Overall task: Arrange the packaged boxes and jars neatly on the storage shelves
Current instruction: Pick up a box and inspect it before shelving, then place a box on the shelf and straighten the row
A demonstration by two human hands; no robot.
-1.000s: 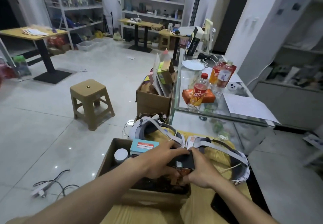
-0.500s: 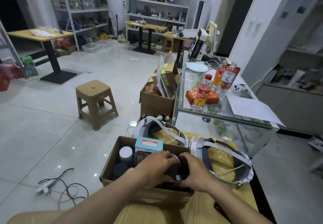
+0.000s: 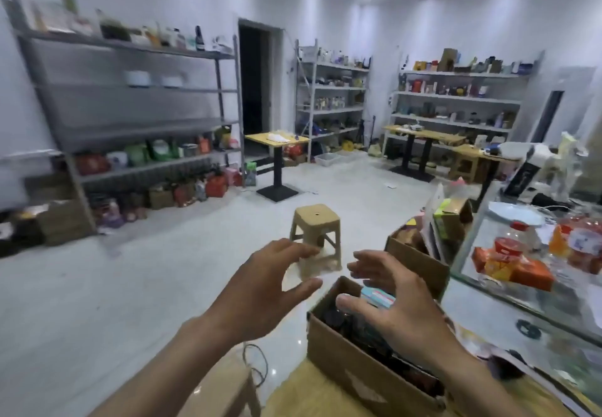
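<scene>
Grip empty: left hand (image 3: 260,296), right hand (image 3: 397,306) spread, hovering; cardboard box (image 3: 345,361) beneath right hand.

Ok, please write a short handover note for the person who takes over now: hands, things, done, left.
Left hand: open, empty, raised beside the carton.
Right hand: open, empty, above the carton.
Things: blue box and dark items lie in the carton; shelves stand far left.
Done: nothing in hand yet.
Left: carry the carton's items to the shelves, set them neatly.
</scene>
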